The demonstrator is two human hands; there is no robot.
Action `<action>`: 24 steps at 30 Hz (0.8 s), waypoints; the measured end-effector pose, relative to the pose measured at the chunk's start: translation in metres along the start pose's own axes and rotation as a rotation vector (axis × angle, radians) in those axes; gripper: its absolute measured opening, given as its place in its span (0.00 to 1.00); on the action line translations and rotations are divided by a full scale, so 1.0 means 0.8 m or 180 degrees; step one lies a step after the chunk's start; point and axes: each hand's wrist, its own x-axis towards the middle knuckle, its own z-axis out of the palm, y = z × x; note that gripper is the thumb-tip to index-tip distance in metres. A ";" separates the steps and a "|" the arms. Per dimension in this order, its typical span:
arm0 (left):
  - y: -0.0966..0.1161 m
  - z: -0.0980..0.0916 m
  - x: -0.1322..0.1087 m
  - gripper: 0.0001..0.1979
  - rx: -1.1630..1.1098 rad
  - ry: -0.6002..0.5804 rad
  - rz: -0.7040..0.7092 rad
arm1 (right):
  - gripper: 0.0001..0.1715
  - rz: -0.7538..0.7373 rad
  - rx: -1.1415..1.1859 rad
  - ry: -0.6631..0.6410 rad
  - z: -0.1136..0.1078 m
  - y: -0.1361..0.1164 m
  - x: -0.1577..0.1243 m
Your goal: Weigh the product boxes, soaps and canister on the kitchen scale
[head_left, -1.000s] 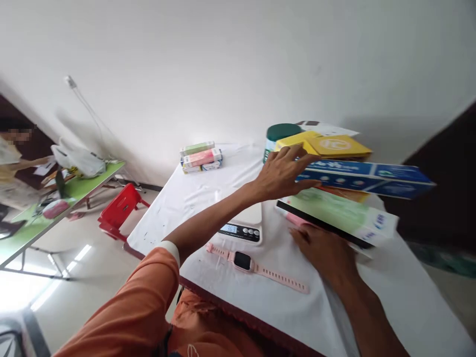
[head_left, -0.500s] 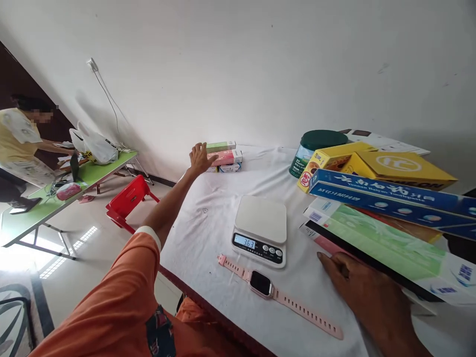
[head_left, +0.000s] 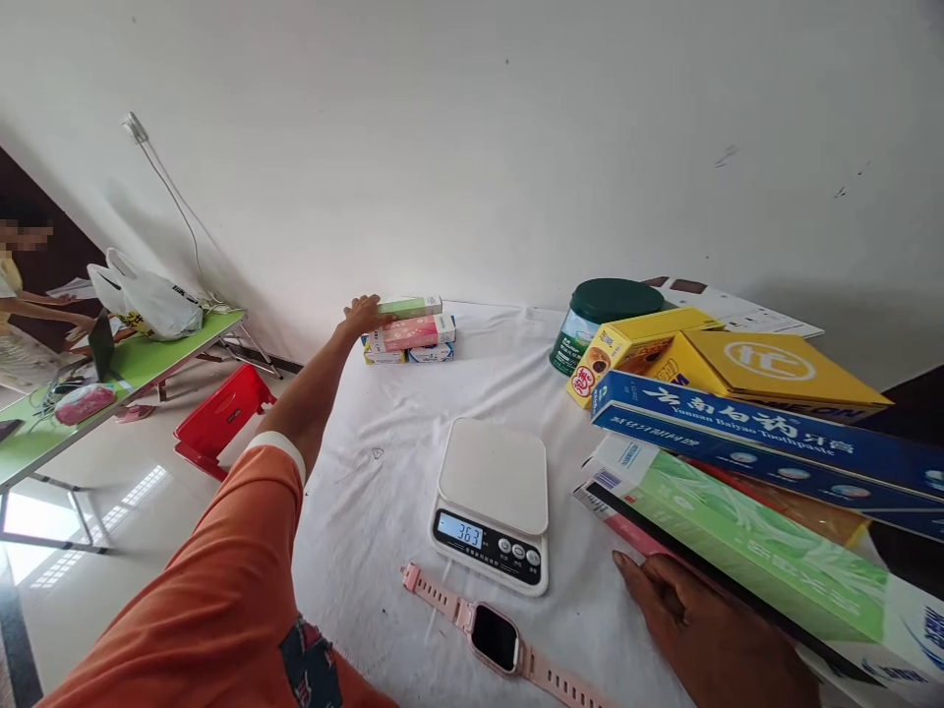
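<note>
Presently, the table (head_left: 508,385) is crowded at right by a long green box (head_left: 759,551), a long blue box (head_left: 744,426) and yellow boxes (head_left: 796,366), by which a tub (head_left: 599,307) is partly hidden. A scale (head_left: 493,479), reading 363, is set mid-table. The left hand (head_left: 363,315) is laid over the left end of a small green box (head_left: 413,308) on the far stack (head_left: 413,335); grip hidden. Well apart, the right hand (head_left: 700,634) is placed beside the long green box, grip not discernible. A pink watch (head_left: 495,637) is cropped below.

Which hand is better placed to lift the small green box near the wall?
Likely the left hand: it is at the small green box, while the right hand is farther off, beside the long green carton.
</note>
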 end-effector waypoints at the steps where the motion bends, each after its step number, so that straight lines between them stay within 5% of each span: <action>1: -0.001 -0.001 0.000 0.28 -0.0018 0.0017 0.0047 | 0.29 -0.0011 -0.0041 0.0026 0.001 0.001 -0.001; 4: 0.000 -0.003 -0.003 0.20 -0.0086 0.0182 0.0210 | 0.30 -0.0037 -0.0224 0.0136 0.000 0.000 -0.002; 9: 0.008 -0.020 -0.021 0.15 -0.0211 0.0768 0.0364 | 0.28 0.0007 -0.0219 -0.0270 -0.013 -0.011 0.004; 15: -0.003 -0.047 -0.109 0.14 -0.0747 0.1643 0.1124 | 0.25 0.0367 -0.0265 -0.0291 -0.028 -0.041 0.012; 19: -0.001 -0.047 -0.214 0.16 -0.0812 0.1243 0.1711 | 0.23 0.0450 -0.0184 -0.0435 -0.037 -0.055 0.015; 24: 0.038 -0.013 -0.315 0.14 -0.1010 0.0442 0.2212 | 0.22 0.0478 -0.0159 -0.0486 -0.050 -0.068 0.016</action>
